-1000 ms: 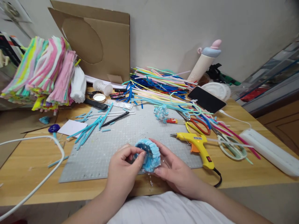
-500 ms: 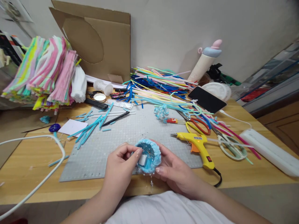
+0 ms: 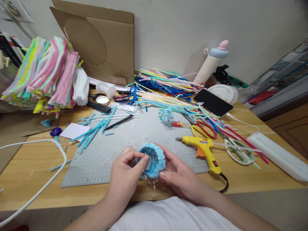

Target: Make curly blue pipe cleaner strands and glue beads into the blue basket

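A small round cup of fluffy light-blue pipe cleaner (image 3: pixel 158 158) is tilted so its hollow faces me. My right hand (image 3: pixel 176 170) wraps around its right side, thumb on the near rim. Inside the cup, a small pale block (image 3: pixel 148 165) is partly covered by my left hand. My left hand (image 3: pixel 128 166) is closed in a pinch over the opening, with tiny clear beads at the fingertips. A string of clear beads (image 3: pixel 154 185) dangles below the cup's near edge. How the string runs between fingers and cup is hard to make out.
Beneath the hands lies a grey cutting mat (image 3: pixel 101 166). To the right are a yellow hot glue gun (image 3: pixel 201 146) and scissors (image 3: pixel 238 150). Cut blue pipe-cleaner pieces (image 3: pixel 91 134) lie left. Loose pipe cleaners (image 3: pixel 166 89) are heaped behind. A white cable (image 3: pixel 64 160) loops at left.
My left fingertips have shifted slightly right, further over the cup's opening, covering more of the pale block. The hanging beads have swung a little left. My right hand stays almost still.
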`<state>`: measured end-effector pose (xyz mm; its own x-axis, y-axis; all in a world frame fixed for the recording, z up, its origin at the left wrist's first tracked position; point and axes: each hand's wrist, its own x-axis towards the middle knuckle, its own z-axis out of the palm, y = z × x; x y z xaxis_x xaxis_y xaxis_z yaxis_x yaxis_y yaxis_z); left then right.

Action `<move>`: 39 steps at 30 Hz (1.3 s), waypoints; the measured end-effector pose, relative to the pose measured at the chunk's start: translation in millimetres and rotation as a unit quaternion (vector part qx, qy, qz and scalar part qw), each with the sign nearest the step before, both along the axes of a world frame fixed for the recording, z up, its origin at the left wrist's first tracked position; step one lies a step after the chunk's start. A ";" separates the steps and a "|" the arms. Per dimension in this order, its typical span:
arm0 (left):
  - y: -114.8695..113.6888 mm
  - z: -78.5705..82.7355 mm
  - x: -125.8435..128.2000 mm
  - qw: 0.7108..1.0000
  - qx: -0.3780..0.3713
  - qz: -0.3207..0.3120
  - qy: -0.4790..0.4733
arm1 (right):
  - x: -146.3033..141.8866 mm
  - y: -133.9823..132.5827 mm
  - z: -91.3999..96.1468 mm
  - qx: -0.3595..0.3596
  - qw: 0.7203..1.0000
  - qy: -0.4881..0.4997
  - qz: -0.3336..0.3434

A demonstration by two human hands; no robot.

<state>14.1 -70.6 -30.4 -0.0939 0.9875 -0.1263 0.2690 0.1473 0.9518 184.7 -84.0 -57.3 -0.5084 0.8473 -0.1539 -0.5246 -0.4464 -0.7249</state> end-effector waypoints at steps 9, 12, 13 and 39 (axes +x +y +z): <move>0.6 -1.7 1.0 1.000 0.008 -0.018 0.024 | 1.0 -1.1 -1.1 0.022 1.000 -0.017 0.001; 1.5 -2.2 0.9 0.999 0.011 -0.026 0.030 | 1.1 -0.2 -0.8 0.027 0.999 -0.027 0.002; 1.9 -2.3 0.9 0.999 0.013 -0.027 0.033 | 1.0 -0.1 -0.8 0.030 0.999 -0.030 0.003; 1.3 -3.6 3.3 0.993 0.058 -0.043 0.090 | -0.6 0.5 5.4 0.049 0.996 -0.069 0.002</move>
<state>17.5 -69.3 -34.0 -0.0190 0.9998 0.0006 0.4437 0.0079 0.8962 184.1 -83.5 -51.9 -0.4915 0.8599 -0.1380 -0.4159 -0.3709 -0.8303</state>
